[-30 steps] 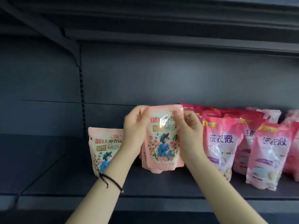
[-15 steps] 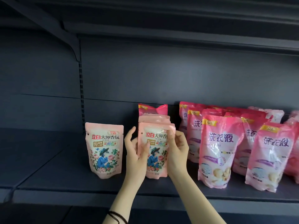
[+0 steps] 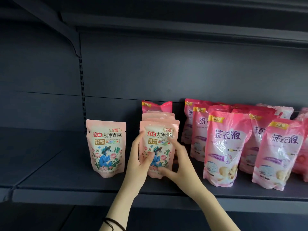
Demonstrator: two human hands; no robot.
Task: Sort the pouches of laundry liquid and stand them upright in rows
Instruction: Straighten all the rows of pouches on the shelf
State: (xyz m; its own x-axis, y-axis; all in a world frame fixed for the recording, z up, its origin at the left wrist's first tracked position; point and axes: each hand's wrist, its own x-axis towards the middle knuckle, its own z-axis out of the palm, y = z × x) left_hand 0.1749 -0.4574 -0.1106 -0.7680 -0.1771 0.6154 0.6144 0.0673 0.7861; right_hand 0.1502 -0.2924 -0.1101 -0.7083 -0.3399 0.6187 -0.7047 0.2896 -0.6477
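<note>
- Now down: the front floral pouch (image 3: 160,144), held up in both hands clear of the shelf (image 3: 66,185) a second ago, stands upright on the deck. It heads the floral row (image 3: 158,116), whose tops show just behind it at 12 o'clock.
- Meaning: one more pouch is filed with its own kind. Probably only squaring up and letting go remain for this one.
- Left hand (image 3: 138,159): clamped on the pouch's left edge, thumb across the printed front, fingers wrapped behind.
- Right hand (image 3: 182,165): motion-blurred. Fingers curve round the right edge, thumb at the bottom corner; it looks closed on the pouch.
- Lone floral pouch (image 3: 106,147) stands apart at 9 o'clock.
- Bright pink pouches (image 3: 225,147) stand upright in rows at 3 o'clock.
</note>
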